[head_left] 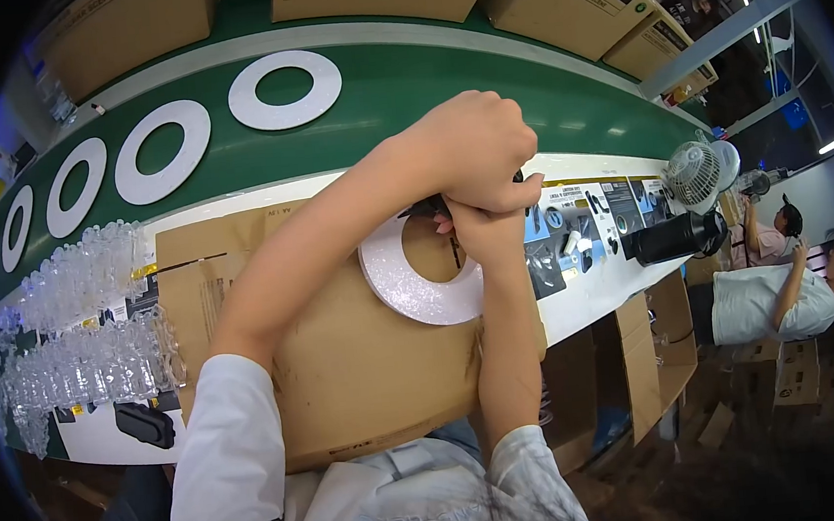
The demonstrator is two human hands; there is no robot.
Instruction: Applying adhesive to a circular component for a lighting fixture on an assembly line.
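A white, glittery flat ring lies on the brown cardboard in front of me. Over its upper right part my two hands meet, wrists close together. My left hand is closed in a fist above, its arm reaching across from the left. Just below it, my right hand is also closed, partly covered by the left. A bit of something black shows between them by the left thumb, too hidden to name. Small pink and dark shapes show inside the ring's hole beside the right hand.
More white rings, including one ring, lie on the green belt. Clear plastic pieces are piled at left, near a black case. At right are a black bottle, a fan and people beyond. Cardboard boxes stand behind.
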